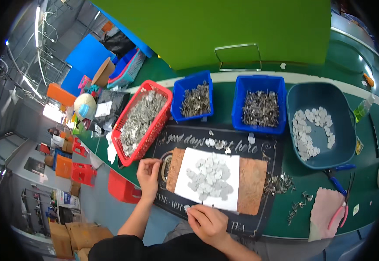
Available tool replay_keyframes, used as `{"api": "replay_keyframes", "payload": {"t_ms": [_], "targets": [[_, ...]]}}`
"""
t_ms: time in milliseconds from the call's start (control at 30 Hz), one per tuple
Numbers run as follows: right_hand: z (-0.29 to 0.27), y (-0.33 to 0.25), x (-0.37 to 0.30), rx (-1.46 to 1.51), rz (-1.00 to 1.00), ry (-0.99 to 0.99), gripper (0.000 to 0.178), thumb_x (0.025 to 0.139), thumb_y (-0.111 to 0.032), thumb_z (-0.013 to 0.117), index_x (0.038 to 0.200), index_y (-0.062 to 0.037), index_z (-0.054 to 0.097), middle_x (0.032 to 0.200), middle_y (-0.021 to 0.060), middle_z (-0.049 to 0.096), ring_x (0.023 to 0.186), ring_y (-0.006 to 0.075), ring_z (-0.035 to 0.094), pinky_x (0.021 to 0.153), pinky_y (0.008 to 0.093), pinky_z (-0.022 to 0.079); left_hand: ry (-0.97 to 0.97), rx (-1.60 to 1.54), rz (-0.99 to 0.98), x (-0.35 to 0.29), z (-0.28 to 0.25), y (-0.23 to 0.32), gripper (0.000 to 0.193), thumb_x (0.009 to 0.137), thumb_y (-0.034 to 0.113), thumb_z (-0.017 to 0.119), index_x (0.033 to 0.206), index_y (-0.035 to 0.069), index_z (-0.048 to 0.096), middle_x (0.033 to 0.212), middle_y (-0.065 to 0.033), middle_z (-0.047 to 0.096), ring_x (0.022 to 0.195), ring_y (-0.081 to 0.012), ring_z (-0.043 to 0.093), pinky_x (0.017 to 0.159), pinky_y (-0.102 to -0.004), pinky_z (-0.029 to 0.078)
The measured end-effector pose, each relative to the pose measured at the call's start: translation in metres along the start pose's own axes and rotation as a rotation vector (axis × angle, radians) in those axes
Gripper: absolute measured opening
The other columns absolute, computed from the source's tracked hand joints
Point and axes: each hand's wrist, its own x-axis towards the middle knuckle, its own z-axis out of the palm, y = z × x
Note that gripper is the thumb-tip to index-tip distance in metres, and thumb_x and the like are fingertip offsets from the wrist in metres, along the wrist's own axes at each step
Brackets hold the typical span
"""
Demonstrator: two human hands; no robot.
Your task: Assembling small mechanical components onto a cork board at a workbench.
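Right hand [209, 222]: thumb and fingertips pinching small pale piece [186, 208], just off near edge of white sheet [181, 191]. Left hand [149, 172] beside cork board [252, 182], fingers curled; can't tell if they grip anything. Pale pile [210, 176] on sheet. Beyond: red basket [152, 135], two blue bins [258, 128], all holding metal parts.
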Motion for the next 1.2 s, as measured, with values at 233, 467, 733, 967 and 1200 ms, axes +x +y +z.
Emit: {"api": "replay_keyframes", "payload": {"t_ms": [233,467,733,967,1200], "targets": [[0.006,0.005,0.0,0.003,-0.061,0.01,0.019,0.068,0.002,0.076,0.086,-0.0037,0.071,0.078,0.0088,0.067,0.066,0.0227,0.064,0.057,0.0312,0.05,0.079,-0.116,0.035,-0.003,-0.003,0.006,0.023,0.093,0.001,0.059,0.115,-0.005,0.058,0.107,-0.0131,0.067,0.093,-0.0138,0.064,0.085,-0.0248,0.05],[0.006,-0.026,0.001,0.361,0.38,0.245,0.01,0.079,0.007,0.069,0.089,0.0057,0.07,0.08,0.0078,0.065,0.072,0.0113,0.059,0.066,0.0223,0.045,-0.113,-0.639,0.122,-0.049,0.003,0.04,0.013,0.088,-0.004,0.064,0.099,-0.003,0.058,0.101,-0.0167,0.069,0.087,-0.0164,0.066,0.081,-0.0256,0.053],[0.031,-0.064,-0.005,0.534,0.398,0.284,0.013,0.085,0.0,0.067,0.097,0.0049,0.07,0.082,0.0055,0.064,0.073,0.0096,0.061,0.06,0.0204,0.045,-0.022,-0.447,0.595,-0.083,0.002,0.062,0.019,0.076,-0.008,0.072,0.091,0.0,0.064,0.089,-0.009,0.066,0.082,-0.0213,0.061,0.077,-0.0306,0.048],[0.039,-0.067,-0.008,0.506,0.37,0.214,0.011,0.086,0.0,0.066,0.096,0.0052,0.069,0.081,0.0049,0.062,0.068,0.0088,0.057,0.061,0.0206,0.045,0.07,-0.159,0.933,-0.075,-0.008,0.06,0.029,0.066,-0.006,0.077,0.092,0.005,0.07,0.088,-0.0071,0.066,0.078,-0.0243,0.06,0.066,-0.0326,0.05],[0.041,-0.058,-0.011,0.582,0.417,0.217,0.011,0.086,0.001,0.066,0.095,0.0056,0.068,0.081,0.0058,0.06,0.067,0.0102,0.054,0.061,0.0213,0.044,0.056,-0.119,0.914,-0.08,-0.004,0.054,0.025,0.067,-0.005,0.078,0.089,0.003,0.069,0.082,-0.0081,0.065,0.073,-0.0234,0.061,0.065,-0.0318,0.05]]}}
